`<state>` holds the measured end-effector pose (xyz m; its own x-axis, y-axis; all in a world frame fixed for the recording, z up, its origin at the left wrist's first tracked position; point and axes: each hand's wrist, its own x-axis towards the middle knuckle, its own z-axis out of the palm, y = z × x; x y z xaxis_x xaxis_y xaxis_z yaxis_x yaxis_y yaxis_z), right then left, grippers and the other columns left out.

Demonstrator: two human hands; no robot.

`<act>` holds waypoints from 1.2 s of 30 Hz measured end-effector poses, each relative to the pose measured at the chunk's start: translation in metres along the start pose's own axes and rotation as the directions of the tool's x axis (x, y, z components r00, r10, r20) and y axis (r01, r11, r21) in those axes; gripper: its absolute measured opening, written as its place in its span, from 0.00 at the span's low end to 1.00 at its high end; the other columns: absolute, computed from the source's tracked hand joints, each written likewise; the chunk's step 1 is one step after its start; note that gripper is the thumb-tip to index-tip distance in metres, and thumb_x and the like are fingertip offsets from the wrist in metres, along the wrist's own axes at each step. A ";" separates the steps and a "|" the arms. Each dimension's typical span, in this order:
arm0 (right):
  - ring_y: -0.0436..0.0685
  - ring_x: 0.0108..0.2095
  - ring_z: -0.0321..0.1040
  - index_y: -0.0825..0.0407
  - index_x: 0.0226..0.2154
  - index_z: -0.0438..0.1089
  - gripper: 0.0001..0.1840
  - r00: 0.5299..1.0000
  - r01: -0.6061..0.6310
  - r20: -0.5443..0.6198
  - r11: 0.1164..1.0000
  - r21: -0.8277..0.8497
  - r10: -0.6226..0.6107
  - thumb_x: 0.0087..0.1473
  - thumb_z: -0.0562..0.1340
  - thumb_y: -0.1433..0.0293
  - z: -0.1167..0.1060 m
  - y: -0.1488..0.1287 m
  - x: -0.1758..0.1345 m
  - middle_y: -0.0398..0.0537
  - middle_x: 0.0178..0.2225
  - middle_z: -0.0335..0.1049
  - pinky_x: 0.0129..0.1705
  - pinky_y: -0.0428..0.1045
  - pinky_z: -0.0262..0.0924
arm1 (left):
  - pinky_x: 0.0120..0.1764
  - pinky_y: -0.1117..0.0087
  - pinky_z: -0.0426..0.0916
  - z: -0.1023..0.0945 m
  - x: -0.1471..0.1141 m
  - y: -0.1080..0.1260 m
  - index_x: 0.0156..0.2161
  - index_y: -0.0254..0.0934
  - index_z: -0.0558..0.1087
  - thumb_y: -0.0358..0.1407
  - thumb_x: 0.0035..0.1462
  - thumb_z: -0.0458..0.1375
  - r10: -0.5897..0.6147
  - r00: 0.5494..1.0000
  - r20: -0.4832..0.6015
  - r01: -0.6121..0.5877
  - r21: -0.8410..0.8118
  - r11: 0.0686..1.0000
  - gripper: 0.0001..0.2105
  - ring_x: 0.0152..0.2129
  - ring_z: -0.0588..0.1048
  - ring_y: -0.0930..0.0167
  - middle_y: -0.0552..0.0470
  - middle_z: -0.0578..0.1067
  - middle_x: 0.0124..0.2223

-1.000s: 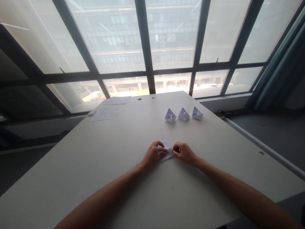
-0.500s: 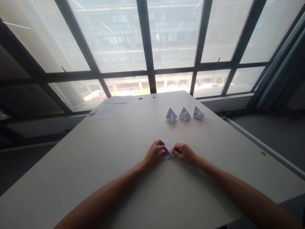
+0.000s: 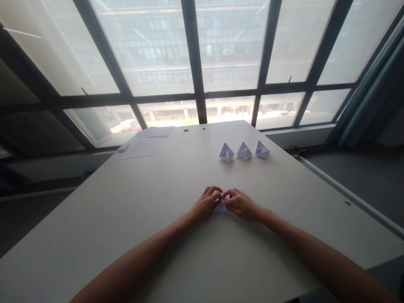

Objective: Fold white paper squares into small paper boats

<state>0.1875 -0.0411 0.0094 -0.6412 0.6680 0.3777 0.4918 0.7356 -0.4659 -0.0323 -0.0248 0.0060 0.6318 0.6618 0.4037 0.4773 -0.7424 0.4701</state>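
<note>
A small folded white paper piece (image 3: 221,206) lies on the white table (image 3: 176,235), almost hidden between my hands. My left hand (image 3: 206,203) pinches its left side and my right hand (image 3: 240,204) pinches its right side, fingertips nearly touching above it. Three finished white paper boats (image 3: 244,151) stand in a row farther back on the right.
Loose white paper sheets (image 3: 143,146) and a small white object (image 3: 123,147) lie at the table's far left corner. Two dark round holes (image 3: 185,130) mark the far edge. Large windows with dark frames stand behind, and a blue curtain (image 3: 369,92) hangs at right.
My hands have drawn closer together over the folded paper, so it is now mostly covered; a second ago more of it showed between them.
</note>
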 end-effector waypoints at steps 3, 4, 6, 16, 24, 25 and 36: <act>0.61 0.52 0.61 0.44 0.40 0.77 0.11 0.995 0.009 0.100 0.993 -0.120 0.003 0.61 0.58 0.64 -0.006 -0.005 -0.001 0.49 0.54 0.67 0.53 0.58 0.56 | 0.52 0.61 0.64 -0.003 0.000 0.003 0.39 0.39 0.68 0.30 0.64 0.50 0.004 1.000 0.009 -0.004 -0.034 0.999 0.05 0.48 0.65 0.66 0.47 0.69 0.49; 0.63 0.54 0.58 0.44 0.40 0.77 0.12 0.992 0.004 0.126 0.988 -0.158 0.017 0.61 0.58 0.62 -0.008 -0.007 -0.002 0.50 0.56 0.65 0.54 0.60 0.54 | 0.52 0.62 0.64 -0.004 0.001 0.004 0.38 0.39 0.67 0.30 0.64 0.49 0.003 1.000 0.009 -0.003 -0.045 0.999 0.06 0.47 0.65 0.66 0.47 0.69 0.48; 0.67 0.58 0.54 0.44 0.43 0.76 0.15 0.986 -0.013 0.162 0.976 -0.219 0.049 0.62 0.57 0.59 -0.009 -0.009 -0.003 0.52 0.61 0.60 0.55 0.64 0.52 | 0.51 0.62 0.64 -0.007 0.001 0.006 0.38 0.39 0.67 0.29 0.65 0.48 0.000 1.000 0.009 0.001 -0.065 0.998 0.06 0.46 0.65 0.67 0.47 0.69 0.47; 0.66 0.67 0.41 0.45 0.36 0.78 0.13 0.966 -0.003 0.258 1.000 -0.001 0.003 0.60 0.59 0.58 -0.007 0.005 -0.004 0.46 0.66 0.51 0.64 0.66 0.35 | 0.52 0.61 0.63 -0.006 0.001 0.005 0.39 0.39 0.66 0.28 0.60 0.52 -0.003 0.999 0.053 0.003 -0.008 1.000 0.04 0.46 0.65 0.65 0.48 0.69 0.47; 0.62 0.58 0.60 0.45 0.51 0.71 0.28 1.000 0.013 0.014 0.983 0.185 -0.016 0.46 0.71 0.67 -0.009 0.013 -0.003 0.51 0.54 0.69 0.60 0.59 0.53 | 0.52 0.59 0.61 0.000 -0.001 0.001 0.39 0.43 0.72 0.33 0.60 0.56 -0.009 0.998 0.058 -0.001 0.179 0.984 0.04 0.49 0.65 0.63 0.49 0.70 0.49; 0.62 0.59 0.59 0.44 0.50 0.73 0.25 0.999 0.020 0.025 0.987 0.159 -0.024 0.47 0.71 0.67 -0.011 0.012 -0.004 0.50 0.55 0.68 0.61 0.59 0.53 | 0.51 0.59 0.62 0.000 0.000 0.000 0.39 0.42 0.72 0.33 0.60 0.56 -0.015 0.999 0.049 0.006 0.191 0.982 0.04 0.48 0.66 0.63 0.49 0.70 0.47; 0.58 0.47 0.68 0.41 0.43 0.76 0.11 0.997 0.058 0.063 0.994 -0.095 -0.052 0.55 0.66 0.65 -0.007 0.009 -0.002 0.46 0.47 0.73 0.52 0.54 0.58 | 0.47 0.61 0.66 -0.007 0.000 -0.001 0.36 0.41 0.75 0.37 0.63 0.53 -0.134 0.990 -0.050 0.143 0.240 0.960 0.09 0.40 0.72 0.65 0.49 0.75 0.41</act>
<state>0.1971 -0.0348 0.0099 -0.7017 0.6202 0.3507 0.5076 0.7806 -0.3647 -0.0370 -0.0237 0.0111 0.5305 0.7599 0.3756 0.6952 -0.6436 0.3203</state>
